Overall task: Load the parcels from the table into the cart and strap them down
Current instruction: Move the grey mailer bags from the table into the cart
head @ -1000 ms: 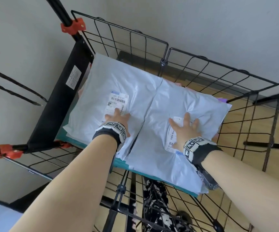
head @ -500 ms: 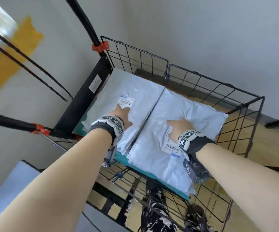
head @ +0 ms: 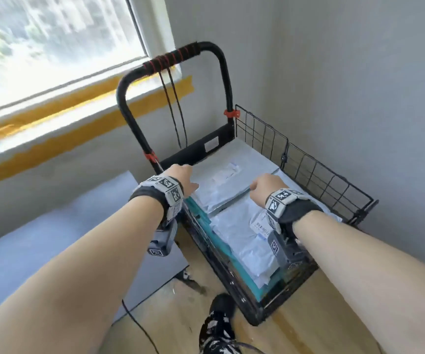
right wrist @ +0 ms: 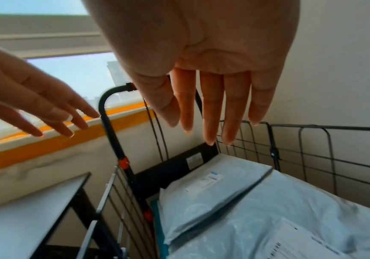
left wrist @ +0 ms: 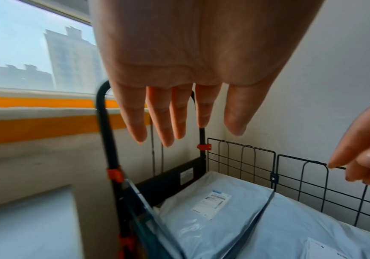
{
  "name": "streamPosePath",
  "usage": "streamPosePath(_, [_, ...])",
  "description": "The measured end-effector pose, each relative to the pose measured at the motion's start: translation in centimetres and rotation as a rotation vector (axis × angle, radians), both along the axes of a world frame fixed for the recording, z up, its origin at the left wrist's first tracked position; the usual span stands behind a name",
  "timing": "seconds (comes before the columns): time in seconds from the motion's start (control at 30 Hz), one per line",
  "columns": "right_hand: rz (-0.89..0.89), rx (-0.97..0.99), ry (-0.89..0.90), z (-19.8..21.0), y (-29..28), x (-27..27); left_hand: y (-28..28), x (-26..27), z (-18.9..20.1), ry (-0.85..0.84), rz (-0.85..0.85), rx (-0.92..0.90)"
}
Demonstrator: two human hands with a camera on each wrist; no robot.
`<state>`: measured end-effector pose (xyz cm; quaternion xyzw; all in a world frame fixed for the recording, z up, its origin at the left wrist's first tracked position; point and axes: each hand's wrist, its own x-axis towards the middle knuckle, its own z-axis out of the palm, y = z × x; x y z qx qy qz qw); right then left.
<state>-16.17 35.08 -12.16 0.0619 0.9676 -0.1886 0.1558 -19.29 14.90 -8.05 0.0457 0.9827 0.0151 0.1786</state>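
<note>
Two grey mailer parcels lie side by side on top of the load in the black wire cart [head: 308, 169]: the far parcel [head: 231, 172] by the handle end and the near parcel [head: 239, 226] with a white label. My left hand [head: 180, 176] hovers over the cart's left edge. My right hand [head: 265, 186] hovers over the seam between the parcels. The wrist views show the left hand [left wrist: 179, 122] and the right hand [right wrist: 210, 126] with straight fingers, holding nothing and clear of the parcels. A red-and-black cord [head: 174, 106] is wound on the cart handle [head: 180, 54], and two strands hang down.
A grey table [head: 53, 226] stands left of the cart under a window. Walls close in behind and right of the cart. A teal parcel edge [head: 221, 249] shows under the grey ones. My patterned shoe [head: 219, 325] and a black cable [head: 139, 328] are on the wooden floor.
Both hands have lifted off the parcels they were pressing. My view has pulled back and up, and the cart handle and window are in sight.
</note>
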Motion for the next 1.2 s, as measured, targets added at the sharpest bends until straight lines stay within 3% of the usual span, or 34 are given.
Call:
streamPosePath(0.2, [0.238, 0.033, 0.088, 4.0, -7.4, 3.5, -7.4, 9.7, 3.3, 0.025, 0.182, -0.027])
streamPosePath(0.6, [0.581, 0.011, 0.142, 9.3, -28.2, 10.8, -26.5, 24.1, 6.1, 0.135, 0.575, 0.059])
streamPosePath(0.9, [0.634, -0.127, 0.161, 8.3, -48.3, 17.8, -44.2, 33.8, 6.7, 0.191, 0.818, 0.18])
streamPosePath(1.2, [0.678, -0.118, 0.002, 6.0, -60.5, 19.1, -55.4, 38.1, 4.3, 0.175, 0.977, 0.259])
